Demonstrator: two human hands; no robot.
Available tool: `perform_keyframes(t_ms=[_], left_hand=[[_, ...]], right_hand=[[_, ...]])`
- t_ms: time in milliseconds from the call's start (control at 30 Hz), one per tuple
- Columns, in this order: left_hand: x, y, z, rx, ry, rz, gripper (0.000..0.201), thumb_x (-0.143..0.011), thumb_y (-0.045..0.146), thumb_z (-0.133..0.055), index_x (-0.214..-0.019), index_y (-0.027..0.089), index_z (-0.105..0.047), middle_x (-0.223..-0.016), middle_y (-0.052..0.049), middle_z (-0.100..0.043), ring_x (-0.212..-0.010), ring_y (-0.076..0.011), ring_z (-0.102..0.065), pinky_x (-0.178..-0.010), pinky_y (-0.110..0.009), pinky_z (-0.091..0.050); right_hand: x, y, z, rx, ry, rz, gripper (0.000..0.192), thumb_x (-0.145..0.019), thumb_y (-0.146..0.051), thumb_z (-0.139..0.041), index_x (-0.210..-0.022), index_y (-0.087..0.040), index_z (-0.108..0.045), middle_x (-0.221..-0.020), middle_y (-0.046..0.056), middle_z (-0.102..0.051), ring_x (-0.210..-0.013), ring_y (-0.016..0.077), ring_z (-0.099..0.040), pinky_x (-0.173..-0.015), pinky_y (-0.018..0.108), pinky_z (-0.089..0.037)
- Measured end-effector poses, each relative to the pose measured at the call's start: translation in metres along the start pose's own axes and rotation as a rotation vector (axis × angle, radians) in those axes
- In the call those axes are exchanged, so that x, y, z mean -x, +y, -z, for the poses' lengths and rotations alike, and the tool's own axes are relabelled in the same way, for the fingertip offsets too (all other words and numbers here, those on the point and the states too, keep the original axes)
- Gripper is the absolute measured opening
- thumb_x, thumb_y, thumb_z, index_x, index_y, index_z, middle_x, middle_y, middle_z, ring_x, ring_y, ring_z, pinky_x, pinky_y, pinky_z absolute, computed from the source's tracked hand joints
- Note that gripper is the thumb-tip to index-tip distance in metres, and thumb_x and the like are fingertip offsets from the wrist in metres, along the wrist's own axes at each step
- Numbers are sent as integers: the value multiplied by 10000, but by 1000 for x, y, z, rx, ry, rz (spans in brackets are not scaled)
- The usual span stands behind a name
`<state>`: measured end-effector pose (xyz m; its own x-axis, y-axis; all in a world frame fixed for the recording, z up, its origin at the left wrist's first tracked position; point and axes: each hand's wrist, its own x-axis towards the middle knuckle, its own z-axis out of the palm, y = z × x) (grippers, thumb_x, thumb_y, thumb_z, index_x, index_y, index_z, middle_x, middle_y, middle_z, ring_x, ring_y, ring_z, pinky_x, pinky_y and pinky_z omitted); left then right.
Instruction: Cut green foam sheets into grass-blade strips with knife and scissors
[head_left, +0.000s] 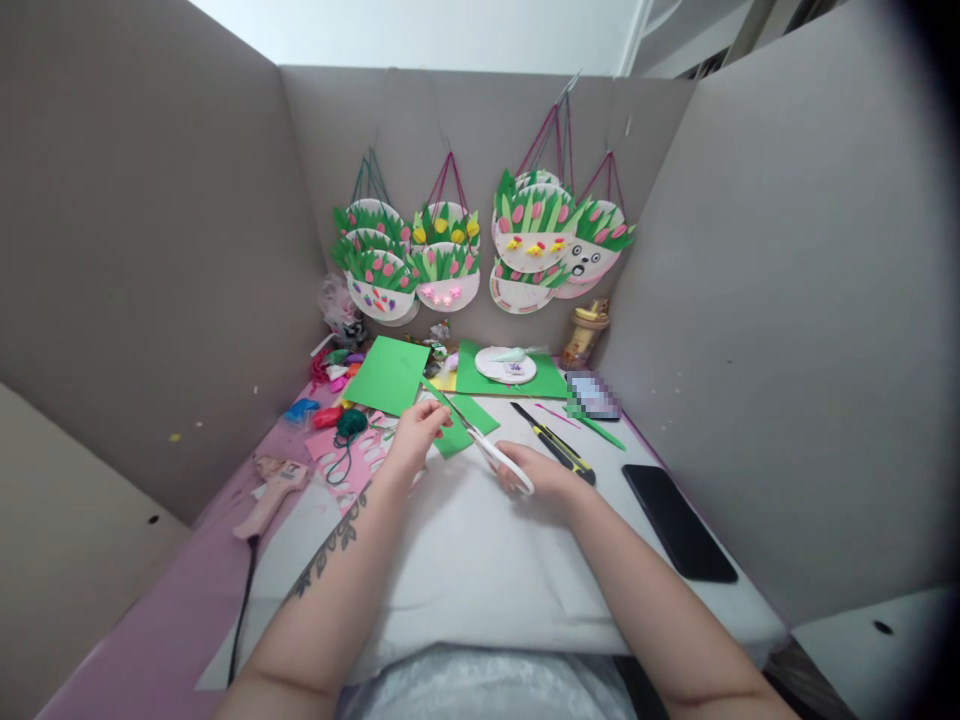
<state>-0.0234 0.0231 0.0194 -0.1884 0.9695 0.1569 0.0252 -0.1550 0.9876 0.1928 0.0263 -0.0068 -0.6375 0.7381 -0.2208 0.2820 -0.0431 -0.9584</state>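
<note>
My right hand (525, 468) is closed round the handles of white scissors (501, 458), whose blades point up and left. A narrow strip of green paper (436, 392) rises beside the blades, pinched in my left hand (426, 425). Under the blades, a larger piece of green paper (476, 412) lies on the white table cover (480, 560). Whether the blades touch the strip is hard to make out. Just right of the scissors rests a yellow and black utility knife (559, 446).
Left are a pink glue gun (274, 492), dark green yarn (351, 423) and punched pink paper (330, 455). Green sheets (388, 375) and a white paper plate (487, 366) lie behind. A black phone (679, 522) is right. Decorated plate baskets (448, 290) hang on the grey partition (480, 120).
</note>
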Motion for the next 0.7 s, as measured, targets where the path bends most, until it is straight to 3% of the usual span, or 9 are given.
perform_keyframes(t_ms=[233,400,700], left_hand=[[2,3,2,-24,-31,9,208,-677,365,-622,-613,174,-572,-627,-8,-584,-572,-112,-487,-536,-224,-369],[-1,5,6,-54,35,-21,191,-684,353,-605,-623,173,-590,-626,-12,-584,-593,-123,-509,-535,-219,-382],[1,3,2,-48,-3,-21,202,-662,332,-615,-548,181,-544,-555,9,-538,-515,-100,-426,-509,-214,-327]], right_hand=[[2,-1,1,33,13,7,163,-630,-200,-548,-773,-194,-470,-603,-59,-476,-473,74,-418,-437,201,-317],[4,-5,0,45,11,-33,158,-641,-222,-568,-756,-195,-462,-580,-63,-462,-468,71,-410,-436,193,-308],[-1,1,1,-13,-3,-39,204,-585,-180,-575,-754,-200,-462,-609,-58,-487,-505,78,-435,-472,193,-345]])
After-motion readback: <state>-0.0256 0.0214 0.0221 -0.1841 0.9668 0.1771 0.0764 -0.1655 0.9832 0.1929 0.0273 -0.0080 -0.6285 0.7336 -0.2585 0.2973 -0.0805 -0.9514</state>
